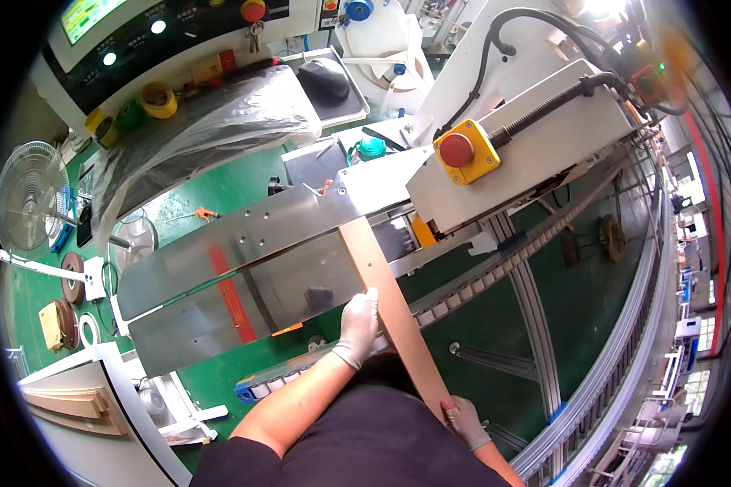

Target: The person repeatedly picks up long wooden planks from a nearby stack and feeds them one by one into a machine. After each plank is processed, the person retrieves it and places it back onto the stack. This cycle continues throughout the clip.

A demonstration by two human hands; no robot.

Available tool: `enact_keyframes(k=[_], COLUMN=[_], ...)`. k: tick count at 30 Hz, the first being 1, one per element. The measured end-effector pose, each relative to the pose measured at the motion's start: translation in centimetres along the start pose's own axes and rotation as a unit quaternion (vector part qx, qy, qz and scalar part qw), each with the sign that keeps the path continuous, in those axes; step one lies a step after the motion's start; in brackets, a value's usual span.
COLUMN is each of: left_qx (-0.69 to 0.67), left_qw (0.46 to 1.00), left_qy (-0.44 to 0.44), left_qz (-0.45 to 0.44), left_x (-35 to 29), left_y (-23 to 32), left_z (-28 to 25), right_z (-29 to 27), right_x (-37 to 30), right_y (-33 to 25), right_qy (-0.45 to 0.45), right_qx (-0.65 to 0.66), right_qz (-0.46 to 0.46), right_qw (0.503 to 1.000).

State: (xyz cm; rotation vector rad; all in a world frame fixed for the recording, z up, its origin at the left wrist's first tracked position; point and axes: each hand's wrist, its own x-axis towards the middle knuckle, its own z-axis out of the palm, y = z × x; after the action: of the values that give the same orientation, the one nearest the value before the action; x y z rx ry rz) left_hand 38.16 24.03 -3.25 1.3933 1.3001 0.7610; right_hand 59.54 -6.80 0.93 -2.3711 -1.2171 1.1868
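Observation:
A long, narrow light-brown board (391, 304) slants from the machine's metal table down toward my body at the lower right. Its far end rests over the edge of the steel table (300, 276), near the machine's infeed. My left hand (361, 323), in a pale glove, is closed on the board's left edge around its middle. My right hand (465, 420), also gloved, grips the near end, its fingers partly hidden by the board.
A red emergency button on a yellow box (456, 151) sits on the white machine housing. A roller conveyor (483, 284) runs along the right. A plastic-covered keyboard tray (211, 122), a mouse (323, 81) and a fan (31, 203) are at the left. Stacked boards (69, 406) stand lower left.

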Motion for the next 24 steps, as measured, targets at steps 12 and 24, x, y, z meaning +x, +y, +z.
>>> enact_keyframes(k=[12, 24], left_qx=[-0.21, -0.052], left_qw=[0.964, 0.986], left_qy=[-0.072, -0.118], left_qz=[-0.146, -0.107], left_x=[0.7, 4.7], left_y=[-1.5, 2.6], left_z=[2.7, 7.5], right_z=[-2.9, -8.6], right_x=[1.0, 4.5], right_y=[-2.1, 1.2], right_qy=[-0.011, -0.005], right_qx=[0.037, 0.019], right_qz=[-0.006, 0.027], right_qw=[0.999, 0.999])
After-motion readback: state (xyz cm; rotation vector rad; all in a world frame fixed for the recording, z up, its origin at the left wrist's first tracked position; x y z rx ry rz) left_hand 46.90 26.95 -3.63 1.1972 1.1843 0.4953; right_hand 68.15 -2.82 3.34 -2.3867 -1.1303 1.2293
